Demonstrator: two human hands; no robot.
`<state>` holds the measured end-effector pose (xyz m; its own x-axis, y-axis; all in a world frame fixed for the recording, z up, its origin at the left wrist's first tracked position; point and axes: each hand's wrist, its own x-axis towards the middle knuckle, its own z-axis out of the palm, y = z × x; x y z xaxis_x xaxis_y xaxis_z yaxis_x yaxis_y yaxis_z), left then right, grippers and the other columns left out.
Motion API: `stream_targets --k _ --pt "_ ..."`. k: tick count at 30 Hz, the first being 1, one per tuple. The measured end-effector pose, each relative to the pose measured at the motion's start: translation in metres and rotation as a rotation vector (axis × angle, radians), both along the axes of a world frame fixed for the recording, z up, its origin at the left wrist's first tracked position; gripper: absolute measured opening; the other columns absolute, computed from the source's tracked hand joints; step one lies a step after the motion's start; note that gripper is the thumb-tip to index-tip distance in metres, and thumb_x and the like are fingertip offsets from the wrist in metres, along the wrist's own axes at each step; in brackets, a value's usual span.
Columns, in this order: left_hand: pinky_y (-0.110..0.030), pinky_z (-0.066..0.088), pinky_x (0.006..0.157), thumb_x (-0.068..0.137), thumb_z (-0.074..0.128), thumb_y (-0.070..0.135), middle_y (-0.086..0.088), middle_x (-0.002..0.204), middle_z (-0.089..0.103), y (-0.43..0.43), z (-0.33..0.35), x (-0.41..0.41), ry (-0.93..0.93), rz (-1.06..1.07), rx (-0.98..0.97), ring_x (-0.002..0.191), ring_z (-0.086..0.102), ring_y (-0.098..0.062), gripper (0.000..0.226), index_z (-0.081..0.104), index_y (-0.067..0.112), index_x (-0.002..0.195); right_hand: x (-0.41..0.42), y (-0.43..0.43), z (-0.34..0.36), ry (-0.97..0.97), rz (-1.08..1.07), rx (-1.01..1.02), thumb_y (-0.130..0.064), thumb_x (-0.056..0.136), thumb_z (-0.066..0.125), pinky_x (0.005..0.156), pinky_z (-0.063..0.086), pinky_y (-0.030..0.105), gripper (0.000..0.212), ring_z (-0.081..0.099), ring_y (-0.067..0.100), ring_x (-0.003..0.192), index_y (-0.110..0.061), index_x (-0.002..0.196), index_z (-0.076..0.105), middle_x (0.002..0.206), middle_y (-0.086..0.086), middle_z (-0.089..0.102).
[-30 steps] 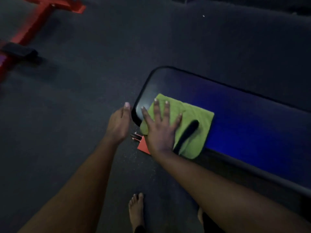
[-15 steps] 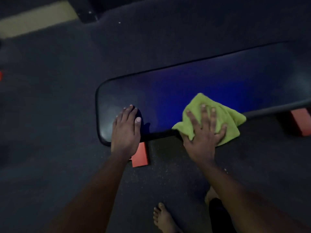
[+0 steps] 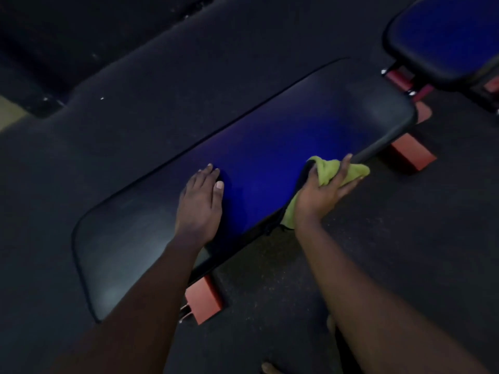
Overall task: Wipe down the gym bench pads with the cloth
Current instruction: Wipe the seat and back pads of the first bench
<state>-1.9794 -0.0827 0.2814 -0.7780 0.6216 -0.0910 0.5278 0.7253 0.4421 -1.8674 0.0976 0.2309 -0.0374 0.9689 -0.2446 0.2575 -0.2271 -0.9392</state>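
Note:
A long dark blue bench pad [image 3: 270, 147] runs diagonally across the view. My left hand [image 3: 199, 203] lies flat on its top, fingers straight and pointing away from me. My right hand [image 3: 321, 193] grips a bunched lime-green cloth [image 3: 328, 170] against the pad's near side edge, thumb on the top rim and fingers wrapped along the side. Part of the cloth hangs below my palm.
Orange-red frame feet stick out under the bench at the near end [image 3: 205, 300] and the far end [image 3: 413, 155]. A second blue pad [image 3: 445, 33] sits at the upper right. Dark rubber floor [image 3: 135, 76] lies all around. A bare foot [image 3: 270, 369] shows at the bottom edge.
My right hand slid the cloth along the pad from its end to the near side edge, changing from a flat press to a grip. My left hand came down flat onto the pad.

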Motion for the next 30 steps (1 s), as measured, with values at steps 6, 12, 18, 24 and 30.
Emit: stream_targets --k 6,12,18,24,30 --pt "-0.046 0.025 0.119 0.106 0.019 0.044 0.002 0.16 0.031 0.095 0.008 -0.004 -0.051 -0.132 -0.001 0.147 0.023 -0.016 0.054 0.039 0.019 0.15 -0.005 -0.037 0.004 -0.097 0.044 0.033 -0.032 0.096 0.066 0.115 0.033 0.044 0.086 0.012 0.033 0.155 -0.039 0.162 0.011 0.171 0.005 -0.011" --pt "-0.045 0.025 0.118 0.105 0.018 0.048 0.005 0.16 0.03 0.164 0.01 -0.009 -0.098 -0.183 -0.006 0.147 0.022 -0.012 0.056 0.037 0.022 0.151 0.009 0.111 0.004 -0.12 -0.053 -0.069 -0.04 0.1 0.058 0.107 0.04 0.044 0.086 0.034 0.035 0.146 -0.033 0.163 -0.001 0.17 0.009 0.007" --pt "-0.048 0.024 0.118 0.105 0.018 0.047 0.005 0.16 0.029 0.233 0.009 -0.008 -0.103 -0.188 -0.05 0.147 0.02 -0.014 0.055 0.036 0.023 0.152 0.015 0.252 -0.01 -0.276 -0.07 -0.148 -0.052 0.1 0.051 0.098 0.044 0.043 0.073 0.054 0.041 0.126 -0.024 0.161 0.021 0.152 0.015 0.043" --pt "-0.05 0.041 0.099 0.104 0.016 0.047 -0.003 0.131 0.053 0.275 0.023 -0.006 -0.035 -0.091 -0.107 0.122 0.045 -0.021 0.055 0.054 0.017 0.13 0.026 0.35 0.014 -0.385 0.488 0.009 -0.034 0.1 0.058 0.099 0.048 0.042 0.044 0.06 0.036 0.12 -0.016 0.14 0.049 0.13 0.014 0.065" --pt "-0.052 0.039 0.103 0.102 0.014 0.05 -0.002 0.128 0.056 0.333 0.059 0.004 -0.128 -0.072 -0.085 0.121 0.047 -0.019 0.057 0.054 0.019 0.127 0.059 0.358 0.077 -0.039 0.421 0.179 -0.018 0.102 0.058 0.099 0.039 0.008 0.054 0.052 0.011 0.128 -0.027 0.152 0.041 0.141 -0.005 0.055"
